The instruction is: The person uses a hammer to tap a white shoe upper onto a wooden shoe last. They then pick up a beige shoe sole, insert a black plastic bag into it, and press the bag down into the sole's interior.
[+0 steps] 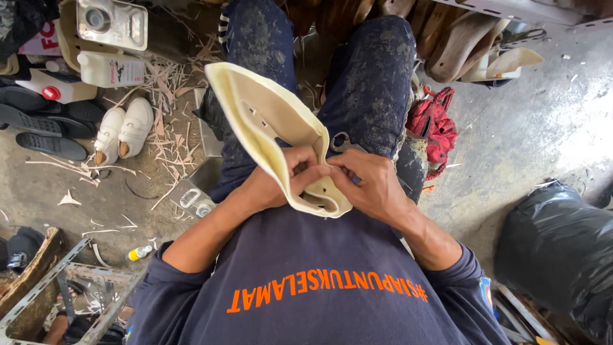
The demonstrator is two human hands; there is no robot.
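Shoe upper: cream leather shoe upper (258, 118), folded, over my lap, held up between both my hands in front of my belly.
Long axis: it runs from its lower end at my fingers up and away to my left, the free end rising over my left knee.
Left hand: my left hand (271, 182) grasps the lower part of the piece, fingers curled over its edge from the left.
Right hand: my right hand (370, 185) pinches the same lower end from the right, fingertips pressed into the fold.
Nearer hand: both meet at the lower end, touching it and nearly touching each other; the far end hangs free of either.
Underneath: my knees in dark speckled trousers (373, 83); a small metal tool (340, 142) lies just beyond my right hand on my thigh.
Left of me: a pair of small white shoes (123, 131) on the concrete floor (45, 185), among wood shavings (169, 137), with black soles (48, 131) further out and a white plastic jug (110, 69) beyond.
Right of me: a red cloth bundle (434, 124) beside my right knee, a black plastic bag (559, 246) well apart.
In the way: nothing stands between my hands and the piece.
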